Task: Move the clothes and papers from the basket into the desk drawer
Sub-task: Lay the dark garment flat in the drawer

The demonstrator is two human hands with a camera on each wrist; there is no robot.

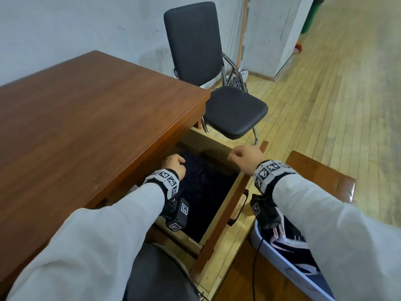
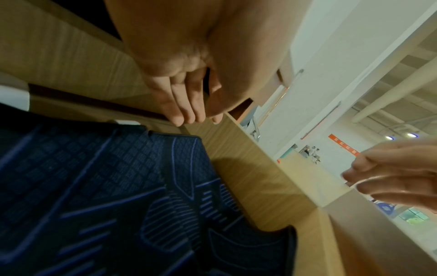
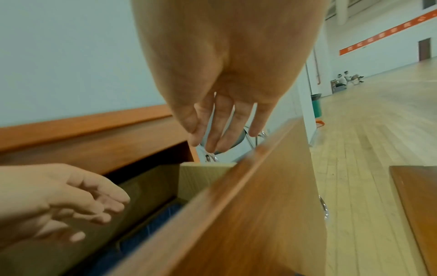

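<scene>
A: What is around the open light-wood desk drawer (image 1: 225, 205)?

B: The brown wooden desk (image 1: 86, 118) above it, a black padded chair (image 1: 217, 83) behind, pale plank floor.

A: And the clothes?

B: A dark navy patterned garment (image 2: 99, 196) lies inside the drawer; more in the pale blue basket (image 1: 282, 266) beside it (papers I cannot see).

A: The hands?

B: Left hand (image 1: 173, 165) over the garment, right hand (image 1: 246, 157) above the drawer's far corner; both relaxed, holding nothing. Only the wrist views show it.
</scene>
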